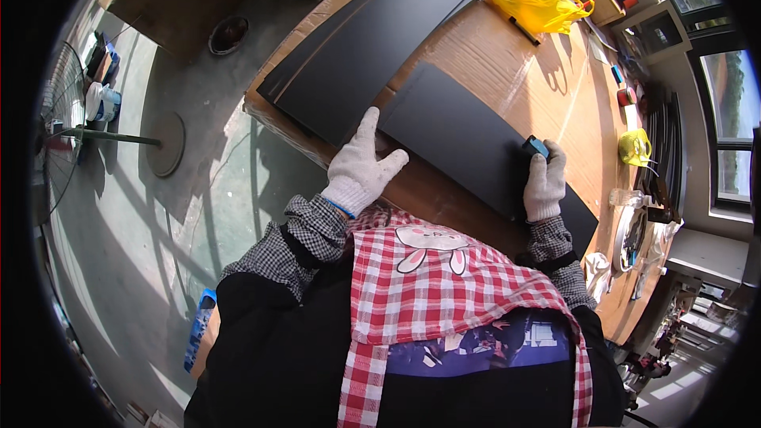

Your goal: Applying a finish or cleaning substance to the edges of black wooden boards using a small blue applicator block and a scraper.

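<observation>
A long dark grey panel point(468, 139) lies across the cardboard-covered table in front of me. My left hand point(365, 158), in a white knitted glove, is at the panel's left end with the fingers stretched and the thumb apart, holding nothing. My right hand point(545, 182), gloved the same way, is over the panel's right part. Its fingers are closed on a small teal and black block point(536, 146), whose exact kind I cannot make out. Beyond the left hand, more dark panels point(380, 28) lie stacked and partly overlapping.
On the table point(483, 55) a yellow plastic bag point(539, 4) sits at the far side. Along the right edge are a tape roll point(626, 97), a small yellow-green bag point(634, 147) and white cloths point(598, 273). A fan base point(165, 144) and a dark bowl point(228, 35) stand on the floor at left.
</observation>
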The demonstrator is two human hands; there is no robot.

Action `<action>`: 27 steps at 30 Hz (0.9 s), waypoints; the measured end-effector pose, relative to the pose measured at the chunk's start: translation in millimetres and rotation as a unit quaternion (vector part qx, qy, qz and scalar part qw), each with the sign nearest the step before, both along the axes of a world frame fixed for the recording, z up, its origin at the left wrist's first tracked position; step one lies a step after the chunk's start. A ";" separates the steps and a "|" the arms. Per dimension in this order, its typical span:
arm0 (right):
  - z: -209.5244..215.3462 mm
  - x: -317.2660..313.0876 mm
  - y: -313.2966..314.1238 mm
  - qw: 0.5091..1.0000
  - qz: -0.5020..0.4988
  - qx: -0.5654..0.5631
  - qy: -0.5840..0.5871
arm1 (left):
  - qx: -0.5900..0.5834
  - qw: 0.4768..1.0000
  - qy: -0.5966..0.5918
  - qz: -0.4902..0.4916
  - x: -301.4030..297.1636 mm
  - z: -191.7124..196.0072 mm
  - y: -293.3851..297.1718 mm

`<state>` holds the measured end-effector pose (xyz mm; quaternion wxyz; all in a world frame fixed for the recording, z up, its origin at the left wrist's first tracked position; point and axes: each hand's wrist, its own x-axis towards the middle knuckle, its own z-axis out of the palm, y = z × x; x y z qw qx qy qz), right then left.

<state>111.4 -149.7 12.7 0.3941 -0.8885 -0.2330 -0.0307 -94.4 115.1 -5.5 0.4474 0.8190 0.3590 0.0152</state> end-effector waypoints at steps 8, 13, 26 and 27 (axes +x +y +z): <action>3.2 0.9 -14.9 1.000 0.009 -0.022 0.013 | 0.018 1.000 -0.015 0.010 11.0 -9.2 0.2; 0.4 5.1 -26.6 1.000 0.014 -0.008 0.012 | 0.144 0.985 -0.088 -0.037 9.2 -26.0 -2.1; 3.3 4.1 -29.7 0.999 0.003 0.012 0.042 | 0.017 1.000 -0.005 0.005 13.7 -16.9 2.7; 3.5 4.3 -31.0 0.999 0.003 0.012 0.041 | 0.018 1.000 0.000 -0.012 14.6 -13.9 3.4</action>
